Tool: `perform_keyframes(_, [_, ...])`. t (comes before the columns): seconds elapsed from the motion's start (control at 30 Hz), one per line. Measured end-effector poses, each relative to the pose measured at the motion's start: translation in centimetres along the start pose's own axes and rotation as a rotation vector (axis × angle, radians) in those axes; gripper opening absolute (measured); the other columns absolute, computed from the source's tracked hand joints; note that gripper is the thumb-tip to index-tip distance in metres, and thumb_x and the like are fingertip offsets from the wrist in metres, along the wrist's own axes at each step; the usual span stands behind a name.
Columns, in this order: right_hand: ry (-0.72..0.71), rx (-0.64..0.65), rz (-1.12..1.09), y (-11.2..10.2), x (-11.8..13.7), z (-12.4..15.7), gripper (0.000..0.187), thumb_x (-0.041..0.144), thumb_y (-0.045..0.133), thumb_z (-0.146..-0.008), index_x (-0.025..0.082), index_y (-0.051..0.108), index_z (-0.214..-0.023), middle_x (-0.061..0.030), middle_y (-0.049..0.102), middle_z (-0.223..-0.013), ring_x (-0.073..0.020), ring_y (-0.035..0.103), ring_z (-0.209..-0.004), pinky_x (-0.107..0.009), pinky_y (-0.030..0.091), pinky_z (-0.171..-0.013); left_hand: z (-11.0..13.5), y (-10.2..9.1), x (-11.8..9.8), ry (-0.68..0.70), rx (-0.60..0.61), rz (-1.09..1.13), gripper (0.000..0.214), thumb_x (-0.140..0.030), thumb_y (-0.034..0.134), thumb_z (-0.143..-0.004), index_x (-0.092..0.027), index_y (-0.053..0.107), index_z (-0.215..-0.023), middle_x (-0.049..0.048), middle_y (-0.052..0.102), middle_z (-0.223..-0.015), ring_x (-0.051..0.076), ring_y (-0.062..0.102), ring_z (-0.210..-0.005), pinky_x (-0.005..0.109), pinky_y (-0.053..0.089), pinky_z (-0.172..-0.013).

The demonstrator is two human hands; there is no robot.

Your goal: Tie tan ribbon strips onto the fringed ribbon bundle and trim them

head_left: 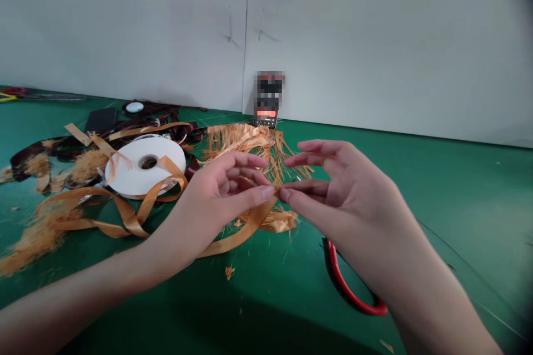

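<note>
My left hand point(220, 194) and my right hand point(337, 188) meet fingertip to fingertip above the green mat point(437, 205). Both pinch the end of an orange satin ribbon point(245, 230) between thumb and forefinger, the other fingers spread. The ribbon runs from the pinch down under my left wrist and loops left toward a white ribbon spool point(144, 166). Frayed orange ribbon threads point(254, 144) lie just behind my hands.
Red-handled scissors point(353, 291) lie on the mat under my right forearm. Dark ribbon and more frayed orange scraps point(33, 238) clutter the left side. A small blurred device point(268, 100) stands against the grey wall, a dark phone point(100, 120) at the back left.
</note>
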State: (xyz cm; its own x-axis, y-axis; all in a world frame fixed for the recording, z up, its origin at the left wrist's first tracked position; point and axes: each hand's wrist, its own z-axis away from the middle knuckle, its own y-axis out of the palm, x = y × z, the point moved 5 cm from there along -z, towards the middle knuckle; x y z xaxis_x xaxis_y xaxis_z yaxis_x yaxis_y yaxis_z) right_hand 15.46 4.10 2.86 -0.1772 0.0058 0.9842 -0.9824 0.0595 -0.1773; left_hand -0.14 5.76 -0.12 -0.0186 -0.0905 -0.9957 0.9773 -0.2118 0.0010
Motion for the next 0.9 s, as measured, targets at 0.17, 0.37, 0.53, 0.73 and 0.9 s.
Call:
perform_keyframes(0.17, [0.019, -0.009, -0.009, 0.0, 0.3, 0.2, 0.037, 0.018, 0.070, -0.071, 0.024, 0.050, -0.102, -0.0057, 0.065, -0.106, -0.0149, 0.070, -0.071, -0.026, 0.060, -0.062, 0.0, -0.2, 0.1, -0.014, -0.033, 0.029, 0.018, -0.032, 0.073, -0.082, -0.025, 0.067, -0.097, -0.0022, 0.067, -0.091, 0.012, 0.062, -0.091, 0.019, 0.049, -0.078])
perform_keyframes(0.37, [0.020, -0.012, 0.003, 0.0, 0.3, 0.1, 0.038, 0.015, 0.070, -0.071, 0.024, 0.050, -0.102, -0.0046, 0.065, -0.103, -0.0143, 0.070, -0.071, -0.025, 0.060, -0.062, -0.3, -0.9, -0.3, 0.014, -0.156, 0.080, 0.020, -0.032, 0.074, -0.081, -0.021, 0.067, -0.096, -0.0010, 0.066, -0.089, 0.012, 0.062, -0.081, 0.022, 0.050, -0.076])
perform_keyframes(0.53, [0.000, -0.023, -0.003, -0.1, 0.2, 0.1, 0.036, 0.016, 0.069, -0.071, 0.023, 0.051, -0.101, -0.0042, 0.065, -0.100, -0.0137, 0.070, -0.069, -0.023, 0.060, -0.059, -0.6, -1.7, -0.6, 0.097, -0.282, 0.138, 0.020, -0.027, 0.073, -0.081, -0.020, 0.064, -0.098, -0.0006, 0.064, -0.091, 0.012, 0.061, -0.081, 0.023, 0.049, -0.076])
perform_keyframes(0.73, [-0.009, 0.047, 0.043, -0.2, 0.0, -0.4, 0.040, 0.015, 0.071, -0.070, 0.021, 0.049, -0.103, -0.0042, 0.064, -0.100, -0.0124, 0.071, -0.068, -0.019, 0.059, -0.055, -1.0, -3.2, -0.5, 0.226, -0.489, 0.195, 0.015, -0.022, 0.070, -0.081, -0.020, 0.065, -0.096, 0.0007, 0.063, -0.091, 0.015, 0.059, -0.087, 0.026, 0.048, -0.082])
perform_keyframes(0.9, [-0.041, 0.012, 0.010, -0.4, -0.3, -0.7, 0.039, 0.015, 0.071, -0.068, 0.022, 0.052, -0.102, -0.0026, 0.065, -0.094, -0.0127, 0.071, -0.066, -0.017, 0.058, -0.050, -0.9, -2.9, -0.8, 0.304, -0.389, 0.072, 0.016, -0.029, 0.065, -0.087, -0.025, 0.066, -0.103, 0.0009, 0.065, -0.108, 0.018, 0.057, -0.110, 0.026, 0.045, -0.092])
